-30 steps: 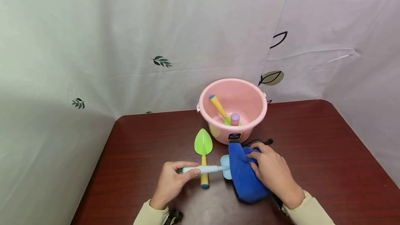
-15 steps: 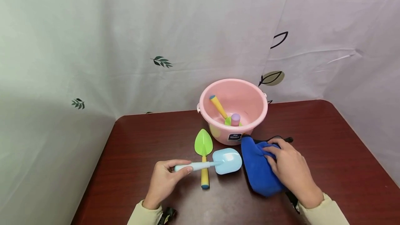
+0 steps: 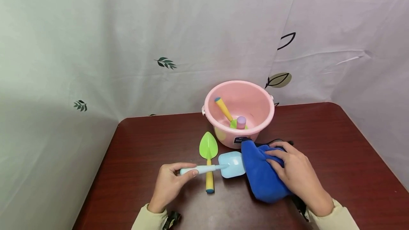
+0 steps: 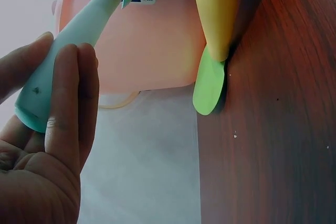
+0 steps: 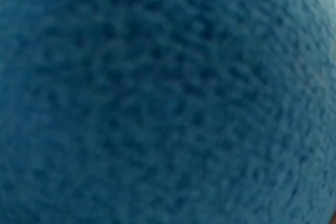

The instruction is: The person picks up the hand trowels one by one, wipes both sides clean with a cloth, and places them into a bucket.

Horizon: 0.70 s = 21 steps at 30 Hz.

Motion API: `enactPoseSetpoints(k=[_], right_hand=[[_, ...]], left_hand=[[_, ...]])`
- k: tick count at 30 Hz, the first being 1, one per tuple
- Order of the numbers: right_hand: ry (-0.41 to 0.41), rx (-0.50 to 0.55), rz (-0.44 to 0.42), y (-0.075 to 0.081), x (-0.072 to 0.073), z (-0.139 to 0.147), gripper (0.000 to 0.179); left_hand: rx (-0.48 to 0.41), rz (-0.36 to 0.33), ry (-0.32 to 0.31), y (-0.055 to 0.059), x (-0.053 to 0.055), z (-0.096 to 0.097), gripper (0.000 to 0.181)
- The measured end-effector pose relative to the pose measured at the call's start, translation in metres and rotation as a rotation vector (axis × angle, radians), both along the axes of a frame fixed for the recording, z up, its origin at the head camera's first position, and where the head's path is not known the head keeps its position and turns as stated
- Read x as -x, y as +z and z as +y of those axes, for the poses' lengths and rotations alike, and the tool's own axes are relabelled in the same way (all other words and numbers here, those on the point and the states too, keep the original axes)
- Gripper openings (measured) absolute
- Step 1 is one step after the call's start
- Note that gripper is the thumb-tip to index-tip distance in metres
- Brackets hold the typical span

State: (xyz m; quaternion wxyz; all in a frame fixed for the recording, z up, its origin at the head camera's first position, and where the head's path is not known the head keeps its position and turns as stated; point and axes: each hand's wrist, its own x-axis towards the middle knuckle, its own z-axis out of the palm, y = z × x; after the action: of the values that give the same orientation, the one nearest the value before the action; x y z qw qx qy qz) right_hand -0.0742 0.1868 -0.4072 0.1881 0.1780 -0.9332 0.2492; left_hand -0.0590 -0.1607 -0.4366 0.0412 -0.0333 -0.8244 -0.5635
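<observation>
While the left hand (image 3: 169,184) pinches the scoop (image 3: 230,165) by the end of its handle, thumb against fingers, the right hand (image 3: 298,173) grips the cloth (image 3: 265,178), its fingers curled into the folds. So the head view shows. The scoop's long axis runs left to right, from the left grip toward the right hand, and its handle crosses above the handle of a trowel (image 3: 208,147) at nearly a right angle. The key relation lies at the blade: the left hand has the handle, but the right hand is nearer the blade, and the cloth's edge overlaps its right rim. The trowel lies on the surface (image 3: 153,141), blade pointing away from the person. Just beyond stands the bucket (image 3: 227,138), with a second trowel (image 3: 223,109) and a purple handle (image 3: 241,121) in it.

From the left wrist, the grip is seen close: thumb on one side of the pale handle, fingers on the other. The scoop slants away, its blade almost edge-on, with a bit of blue at the top. The bucket's wall is behind, and the trowel is apart from the hand.

From the right wrist, blue cloth nearly fills the view; whether that grip pinches or spreads cannot be told from there.
</observation>
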Motion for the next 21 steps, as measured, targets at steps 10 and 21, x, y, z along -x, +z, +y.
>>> enactPoseSetpoints(k=[10, 21], right_hand=[[0.061, -0.001, -0.03, 0.003, -0.002, -0.021, 0.02], [0.136, -0.076, -0.016, 0.004, -0.005, -0.056, 0.024]], left_hand=[[0.006, 0.027, -0.013, -0.006, 0.0, 0.007, 0.013], [0.021, 0.024, -0.033, -0.007, 0.0, 0.016, 0.014]])
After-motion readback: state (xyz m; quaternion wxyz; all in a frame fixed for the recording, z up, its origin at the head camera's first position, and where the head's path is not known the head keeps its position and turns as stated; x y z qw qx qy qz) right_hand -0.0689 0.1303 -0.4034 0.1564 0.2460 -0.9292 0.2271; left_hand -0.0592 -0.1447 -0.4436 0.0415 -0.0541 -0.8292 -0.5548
